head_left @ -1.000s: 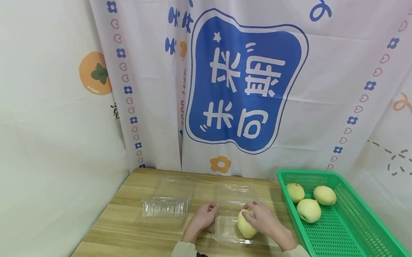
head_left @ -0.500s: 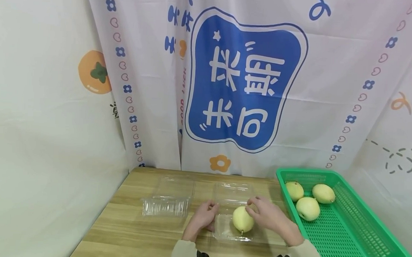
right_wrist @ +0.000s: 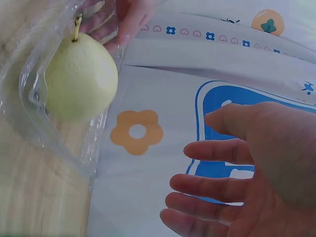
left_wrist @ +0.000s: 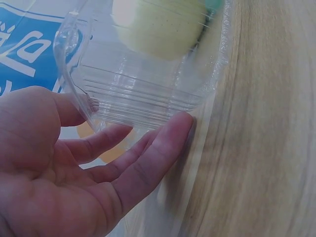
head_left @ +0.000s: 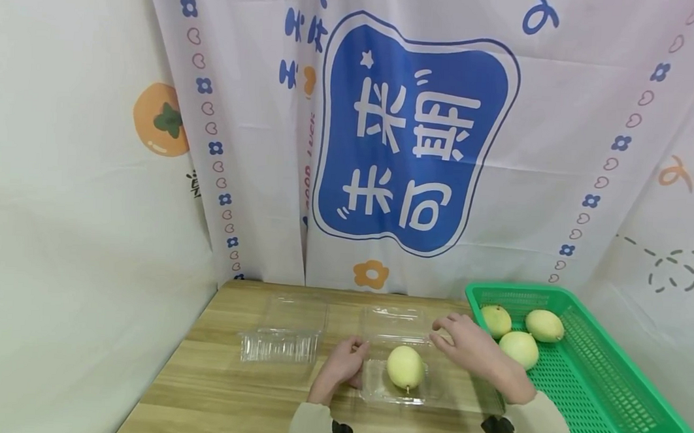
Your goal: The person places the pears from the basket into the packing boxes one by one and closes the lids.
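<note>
A pale yellow-green pear lies in the base of an opened clear plastic clamshell container, whose lid is folded back behind it. My left hand holds the container by its left side. In the left wrist view, the thumb is at the rim and the fingers rest against the ridged end wall. My right hand is apart from the pear, above the table between the container and the green basket. The right wrist view shows its fingers spread, holding nothing.
A second opened clear container stands on the wooden table to the left. At the right is a green plastic basket with three pears at its far left corner. A printed curtain hangs behind the table.
My right hand has let go of the pear and moved right, towards the basket. The pear has rolled slightly left, its stem now facing me. My left hand has stayed at the container.
</note>
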Demonstrator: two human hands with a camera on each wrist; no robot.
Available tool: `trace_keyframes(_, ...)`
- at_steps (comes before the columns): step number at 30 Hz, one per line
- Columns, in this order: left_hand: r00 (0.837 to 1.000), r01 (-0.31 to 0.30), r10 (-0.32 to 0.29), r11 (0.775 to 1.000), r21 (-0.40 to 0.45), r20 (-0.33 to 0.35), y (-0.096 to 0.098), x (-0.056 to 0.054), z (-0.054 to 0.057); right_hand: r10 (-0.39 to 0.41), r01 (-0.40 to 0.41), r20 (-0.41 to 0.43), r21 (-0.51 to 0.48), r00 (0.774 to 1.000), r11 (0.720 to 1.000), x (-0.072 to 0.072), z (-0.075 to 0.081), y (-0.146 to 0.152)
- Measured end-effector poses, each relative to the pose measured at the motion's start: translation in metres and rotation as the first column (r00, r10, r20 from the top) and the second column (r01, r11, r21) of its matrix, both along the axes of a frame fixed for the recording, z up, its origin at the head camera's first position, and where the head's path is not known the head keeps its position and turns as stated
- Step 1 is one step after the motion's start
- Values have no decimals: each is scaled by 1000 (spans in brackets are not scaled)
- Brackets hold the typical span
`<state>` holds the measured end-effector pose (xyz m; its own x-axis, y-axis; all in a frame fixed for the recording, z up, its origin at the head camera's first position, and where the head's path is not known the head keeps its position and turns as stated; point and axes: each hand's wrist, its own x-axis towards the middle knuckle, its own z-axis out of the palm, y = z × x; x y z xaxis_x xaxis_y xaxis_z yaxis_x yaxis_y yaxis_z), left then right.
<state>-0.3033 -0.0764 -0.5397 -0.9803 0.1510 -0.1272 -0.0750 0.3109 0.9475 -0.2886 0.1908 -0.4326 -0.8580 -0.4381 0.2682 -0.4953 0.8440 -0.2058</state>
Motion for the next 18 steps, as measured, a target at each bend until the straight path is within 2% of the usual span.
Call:
trace_keyframes(6, 1000, -6, 6, 1000, 4, -6, -1, 0, 0, 38, -38, -48, -8, 998, 999, -9, 10, 11)
trace_keyframes(18, 1000, -8, 8, 1000, 17, -1, -2, -1, -3, -22, 23, 10, -74, 1000, 997, -27, 17, 44)
